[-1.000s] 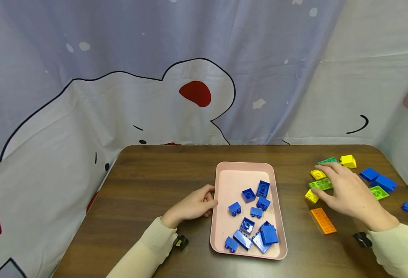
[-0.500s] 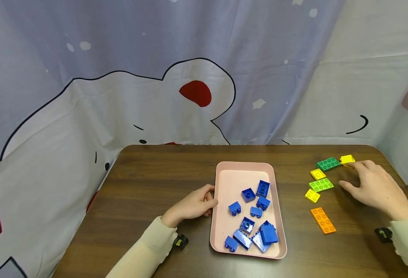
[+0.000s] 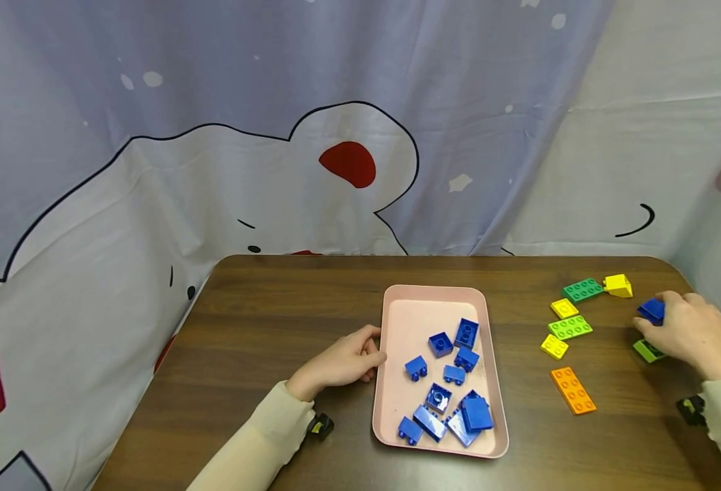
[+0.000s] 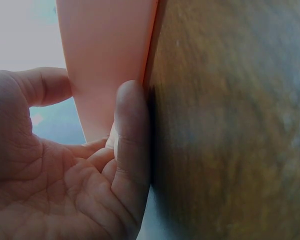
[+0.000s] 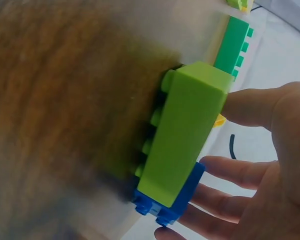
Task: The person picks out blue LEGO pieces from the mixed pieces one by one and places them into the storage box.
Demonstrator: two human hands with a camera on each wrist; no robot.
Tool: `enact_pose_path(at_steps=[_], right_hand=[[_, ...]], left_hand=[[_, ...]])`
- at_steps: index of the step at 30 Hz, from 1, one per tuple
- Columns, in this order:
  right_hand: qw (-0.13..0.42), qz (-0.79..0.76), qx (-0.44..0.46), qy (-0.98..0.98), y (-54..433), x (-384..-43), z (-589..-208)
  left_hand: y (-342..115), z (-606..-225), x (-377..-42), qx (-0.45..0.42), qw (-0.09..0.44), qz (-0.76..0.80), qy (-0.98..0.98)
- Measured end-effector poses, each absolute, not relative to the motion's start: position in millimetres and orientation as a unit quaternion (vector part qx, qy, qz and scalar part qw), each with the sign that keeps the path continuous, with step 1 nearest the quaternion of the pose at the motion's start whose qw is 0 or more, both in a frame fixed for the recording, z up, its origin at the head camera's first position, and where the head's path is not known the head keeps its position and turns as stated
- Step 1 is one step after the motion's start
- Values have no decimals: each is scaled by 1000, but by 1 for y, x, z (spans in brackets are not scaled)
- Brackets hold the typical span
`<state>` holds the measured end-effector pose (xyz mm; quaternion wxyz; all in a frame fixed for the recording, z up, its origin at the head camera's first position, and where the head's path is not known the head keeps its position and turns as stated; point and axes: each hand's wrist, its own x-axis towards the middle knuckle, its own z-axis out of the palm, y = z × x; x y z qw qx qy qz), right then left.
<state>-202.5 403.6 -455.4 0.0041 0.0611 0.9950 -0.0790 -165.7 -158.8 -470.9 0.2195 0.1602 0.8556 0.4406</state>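
My left hand [image 3: 339,363] holds the left rim of a pink tray [image 3: 434,293]; in the left wrist view its fingers [image 4: 132,115] lie against the tray wall [image 4: 107,55], low by the table. Blue building bricks [image 3: 429,423] lie scattered in the tray. At the right, my right hand [image 3: 694,334] reaches over a blue brick [image 3: 651,311] and a lime brick [image 3: 647,351]. The right wrist view has the lime brick [image 5: 185,135] by the thumb, and the fingers right at a blue brick [image 5: 190,192]. I cannot tell whether they grip it.
Between tray and right hand lie a green brick [image 3: 583,290], a yellow brick [image 3: 618,286], two flat yellow bricks [image 3: 564,308], a lime brick [image 3: 570,327] and an orange brick [image 3: 573,390]. The brown table [image 3: 286,293] ends at a patterned curtain [image 3: 274,204].
The right hand has gone from above the yellow and lime bricks, past the yellow one at the back, to the blue bricks farther right. The nearby lime brick has shifted. The left hand stays.
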Motion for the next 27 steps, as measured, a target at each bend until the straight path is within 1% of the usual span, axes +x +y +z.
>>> enact_pose_path(at_steps=[8, 14, 23, 27], right_hand=[[8, -70, 65, 995, 406, -203, -461], [-26, -82, 59, 995, 408, -202, -463], [-32, -81, 75, 993, 406, -200, -462], [-56, -82, 88, 991, 403, -197, -458]], left_hand=[[-159, -471, -166, 161, 223, 440, 855], [-159, -470, -166, 161, 221, 444, 853], [-159, -470, -166, 161, 222, 446, 852], [-159, -470, -166, 160, 222, 446, 852]])
